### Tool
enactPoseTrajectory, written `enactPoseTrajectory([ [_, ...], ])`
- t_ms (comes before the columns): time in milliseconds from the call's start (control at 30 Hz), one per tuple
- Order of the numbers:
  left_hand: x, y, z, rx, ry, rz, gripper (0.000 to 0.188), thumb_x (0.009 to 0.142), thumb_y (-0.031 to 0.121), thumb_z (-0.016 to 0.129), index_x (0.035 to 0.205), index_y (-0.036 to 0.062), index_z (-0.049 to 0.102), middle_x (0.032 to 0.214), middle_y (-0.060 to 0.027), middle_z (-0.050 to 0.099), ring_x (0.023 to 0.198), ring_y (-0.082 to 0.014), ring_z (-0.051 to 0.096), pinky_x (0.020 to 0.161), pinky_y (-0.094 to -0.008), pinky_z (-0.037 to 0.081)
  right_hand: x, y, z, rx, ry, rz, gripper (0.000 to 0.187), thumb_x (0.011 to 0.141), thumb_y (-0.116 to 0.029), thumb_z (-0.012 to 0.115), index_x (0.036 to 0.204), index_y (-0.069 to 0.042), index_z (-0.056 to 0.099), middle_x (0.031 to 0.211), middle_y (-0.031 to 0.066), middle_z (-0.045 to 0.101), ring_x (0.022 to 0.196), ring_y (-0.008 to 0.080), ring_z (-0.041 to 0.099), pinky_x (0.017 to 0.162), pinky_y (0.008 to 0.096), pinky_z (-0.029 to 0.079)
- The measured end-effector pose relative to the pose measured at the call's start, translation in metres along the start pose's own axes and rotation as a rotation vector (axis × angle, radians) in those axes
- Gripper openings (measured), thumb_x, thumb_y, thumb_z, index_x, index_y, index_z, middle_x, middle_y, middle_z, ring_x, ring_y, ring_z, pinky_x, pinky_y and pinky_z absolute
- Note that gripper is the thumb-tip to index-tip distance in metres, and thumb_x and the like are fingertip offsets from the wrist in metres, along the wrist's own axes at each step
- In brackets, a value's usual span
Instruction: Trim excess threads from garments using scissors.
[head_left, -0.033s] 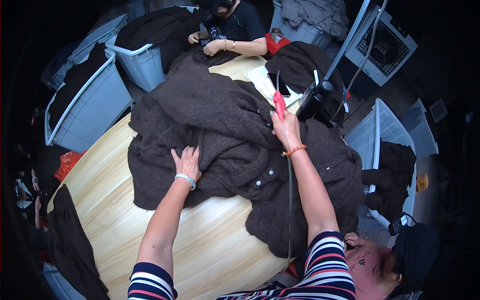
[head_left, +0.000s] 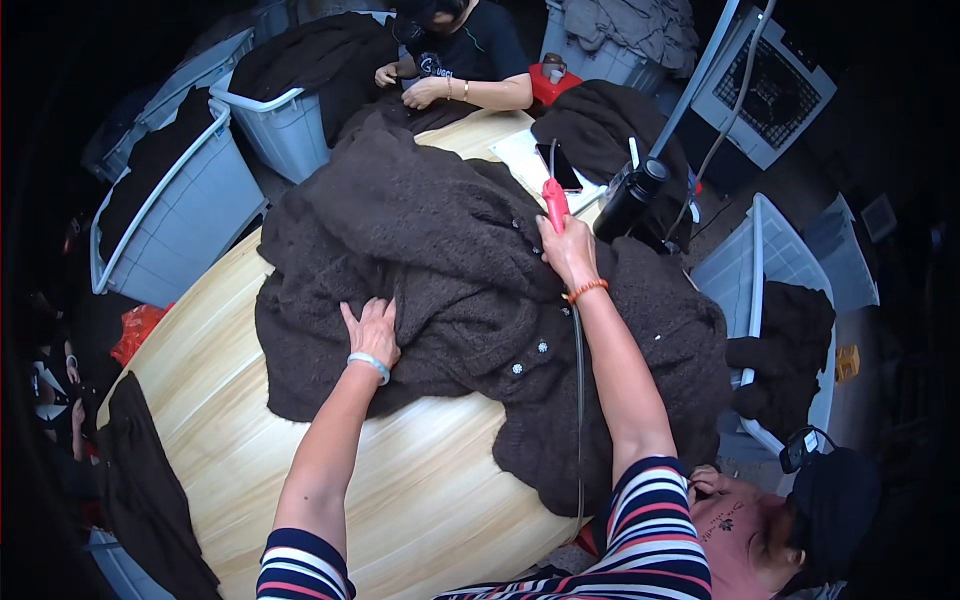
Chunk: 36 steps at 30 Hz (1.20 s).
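A dark brown knitted cardigan [head_left: 430, 230] lies bunched across the wooden table, with shiny round buttons [head_left: 530, 358] along its front. My left hand [head_left: 372, 332] rests on the cloth with its fingers spread, pressing on it and gripping nothing. In my right hand [head_left: 570, 252] is a red air blow gun [head_left: 555, 203] with a thin nozzle, held over the cardigan's right part. A clear hose [head_left: 580, 420] runs from it back along my forearm toward the table's near edge. The fingers under the gun's handle are partly hidden.
Beyond the cardigan are a phone [head_left: 562, 170], white paper [head_left: 520, 155] and a black bottle [head_left: 632, 195]. Grey bins [head_left: 185, 215] of dark knitwear surround the wooden table [head_left: 400, 490]. One co-worker [head_left: 480, 60] handles dark cloth at the far side; another person [head_left: 745, 530] is at the near right.
My right hand and the air blow gun have shifted very slightly to the left. My left hand stays on the cardigan, almost unmoved.
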<state>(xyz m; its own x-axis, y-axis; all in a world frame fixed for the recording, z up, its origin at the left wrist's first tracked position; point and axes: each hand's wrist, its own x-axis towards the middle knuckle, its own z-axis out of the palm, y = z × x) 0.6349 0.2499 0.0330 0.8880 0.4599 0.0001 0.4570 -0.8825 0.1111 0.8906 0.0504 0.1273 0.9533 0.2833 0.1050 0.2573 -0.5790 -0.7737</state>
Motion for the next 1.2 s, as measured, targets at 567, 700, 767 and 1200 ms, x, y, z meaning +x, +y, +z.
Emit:
enactPoseTrajectory([
  [567,-0.225,-0.141,-0.007,-0.083,-0.082,-0.058,0.072,0.056,0.003,0.072,0.126,0.0032,0.053,0.136,-0.0134,0.047,0.131,-0.0296,0.041,0.110,-0.0674,0.018,-0.211,-0.030,0.154,-0.092,-0.734,-0.022,0.035,0.082,-0.021,0.058,0.098,0.010,0.062,0.094,0.0341,0.063,0.097,0.0445,0.063,0.084,0.0474,0.050],
  [700,-0.351,-0.189,-0.018,-0.105,-0.109,-0.098,0.076,0.053,0.002,0.074,0.126,0.0025,0.053,0.136,-0.0144,0.046,0.131,-0.0313,0.041,0.110,-0.0660,0.019,-0.342,-0.063,0.155,-0.070,-0.806,-0.054,0.035,0.083,-0.021,0.058,0.098,0.010,0.061,0.091,0.0340,0.063,0.096,0.0453,0.063,0.084,0.0481,0.050],
  [767,-0.412,-0.215,-0.027,-0.114,-0.093,-0.078,0.074,0.053,0.002,0.073,0.124,0.0029,0.053,0.135,-0.0141,0.047,0.131,-0.0317,0.041,0.108,-0.0686,0.020,-0.413,-0.072,0.156,-0.017,-0.789,-0.102,0.029,0.084,-0.020,0.057,0.087,0.009,0.057,0.080,0.0299,0.065,0.080,0.0422,0.067,0.072,0.0470,0.053],
  [1200,-0.714,-0.281,-0.089,-0.090,-0.340,-0.138,0.071,0.060,0.001,0.067,0.128,0.0045,0.051,0.139,-0.0130,0.045,0.138,-0.0295,0.034,0.107,-0.0693,0.020,-0.718,-0.087,0.089,0.375,-1.013,0.157,0.023,0.092,-0.019,0.061,0.104,0.001,0.060,0.059,0.0019,0.054,0.043,0.0112,0.053,0.043,0.0279,0.045],
])
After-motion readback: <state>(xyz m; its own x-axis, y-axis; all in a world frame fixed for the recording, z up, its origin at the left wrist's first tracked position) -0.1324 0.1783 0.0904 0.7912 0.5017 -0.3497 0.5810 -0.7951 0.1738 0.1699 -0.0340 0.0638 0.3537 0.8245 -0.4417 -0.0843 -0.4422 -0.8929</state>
